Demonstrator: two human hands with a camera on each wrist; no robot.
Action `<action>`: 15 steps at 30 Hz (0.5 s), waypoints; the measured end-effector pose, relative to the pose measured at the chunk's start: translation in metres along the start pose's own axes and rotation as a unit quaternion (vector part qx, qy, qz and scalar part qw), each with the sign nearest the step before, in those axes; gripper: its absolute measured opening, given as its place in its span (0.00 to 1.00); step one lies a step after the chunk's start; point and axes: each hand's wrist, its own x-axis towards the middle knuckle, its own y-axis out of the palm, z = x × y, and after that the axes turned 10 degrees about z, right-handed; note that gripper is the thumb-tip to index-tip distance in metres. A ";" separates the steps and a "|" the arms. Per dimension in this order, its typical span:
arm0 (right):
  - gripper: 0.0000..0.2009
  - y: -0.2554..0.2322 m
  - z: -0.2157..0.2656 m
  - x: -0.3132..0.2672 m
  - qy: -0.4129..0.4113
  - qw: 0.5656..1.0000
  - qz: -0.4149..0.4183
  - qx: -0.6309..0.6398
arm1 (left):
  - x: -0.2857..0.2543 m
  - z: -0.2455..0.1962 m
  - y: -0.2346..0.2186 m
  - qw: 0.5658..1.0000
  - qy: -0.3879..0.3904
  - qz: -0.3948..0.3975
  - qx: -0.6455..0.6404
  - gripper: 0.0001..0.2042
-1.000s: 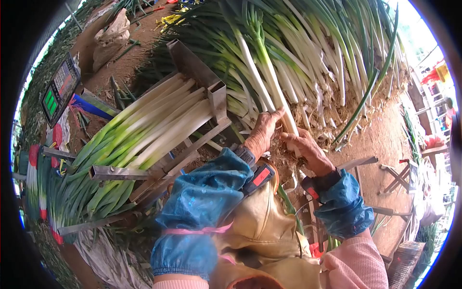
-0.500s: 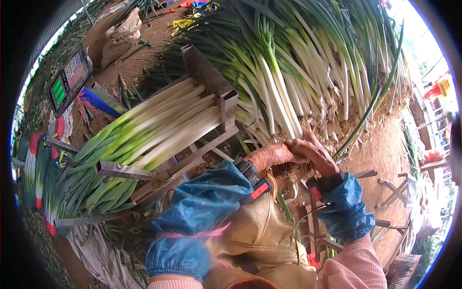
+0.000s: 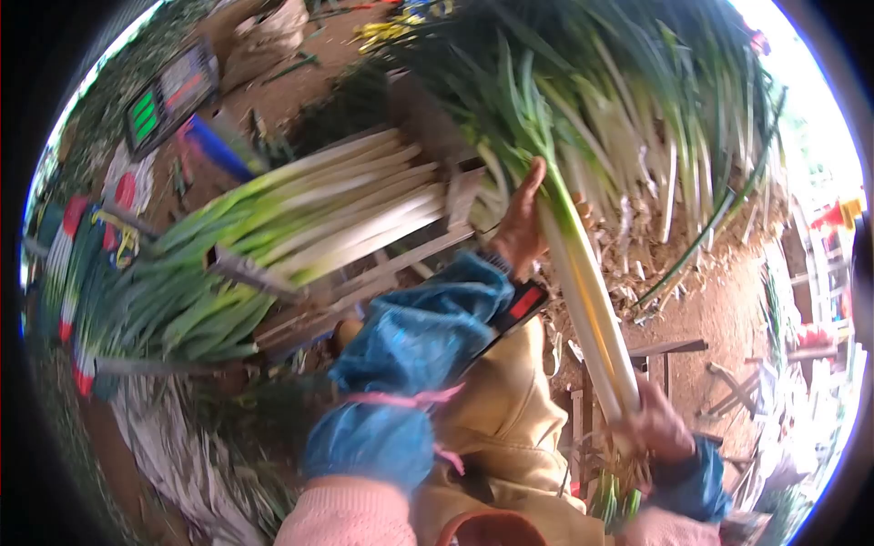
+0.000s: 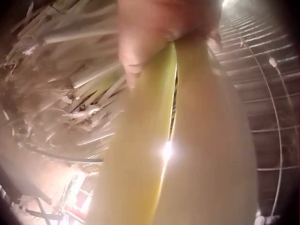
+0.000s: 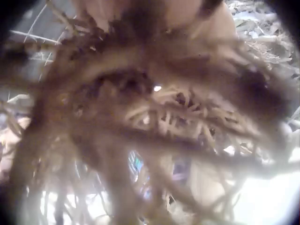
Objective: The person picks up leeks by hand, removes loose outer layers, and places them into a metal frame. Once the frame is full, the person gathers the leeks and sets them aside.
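In the head view two long leeks (image 3: 587,305) lie side by side on a slant. My left hand (image 3: 523,223) grips them near where white turns green, thumb pointing up along them. Around their root end is my right hand (image 3: 657,423), blurred. The left wrist view has the pale stalks (image 4: 201,136) close up, with my left hand (image 4: 168,33) wrapped round them at the top. Tangled roots (image 5: 187,112) fill the right wrist view, below part of my right hand (image 5: 201,18).
Leeks (image 3: 364,209) lie in a metal rack (image 3: 462,196) on the left. A large leek pile (image 3: 674,136) stands behind. A scale display (image 3: 168,96) is at upper left, bundled leeks (image 3: 68,264) at far left, and a folding stool (image 3: 733,391) at right.
The leeks have come off the pile toward the body, tilted with roots at lower right. My left hand has moved up the stalks, and my right hand has moved down and right.
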 end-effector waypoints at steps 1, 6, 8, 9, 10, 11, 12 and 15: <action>0.30 0.008 -0.005 -0.010 -0.005 0.999 0.000 -0.040 | 0.000 -0.002 -0.001 0.998 0.012 0.014 -0.062 0.36; 0.26 0.030 -0.017 -0.038 0.000 0.989 -0.046 -0.143 | -0.010 -0.004 0.032 0.993 0.040 0.070 -0.081 0.22; 0.26 0.030 -0.017 -0.040 0.007 0.980 -0.059 -0.188 | -0.020 -0.016 0.054 0.986 0.088 0.116 -0.079 0.20; 0.27 0.029 -0.014 -0.038 0.002 0.979 -0.053 -0.198 | -0.030 -0.028 0.068 0.983 0.101 0.137 -0.072 0.19; 0.28 0.029 -0.010 -0.035 -0.002 0.977 -0.046 -0.207 | -0.044 -0.041 0.080 0.981 0.144 0.126 -0.039 0.18; 0.29 0.028 -0.007 -0.033 -0.006 0.975 -0.040 -0.217 | -0.060 -0.057 0.095 0.975 0.173 0.141 -0.016 0.17; 0.31 0.021 -0.006 -0.027 -0.014 0.970 -0.037 -0.241 | -0.075 -0.075 0.108 0.967 0.201 0.156 0.006 0.17; 0.35 0.007 0.011 0.009 -0.112 0.924 -0.022 -0.364 | -0.128 -0.131 0.139 0.932 0.303 0.170 0.102 0.17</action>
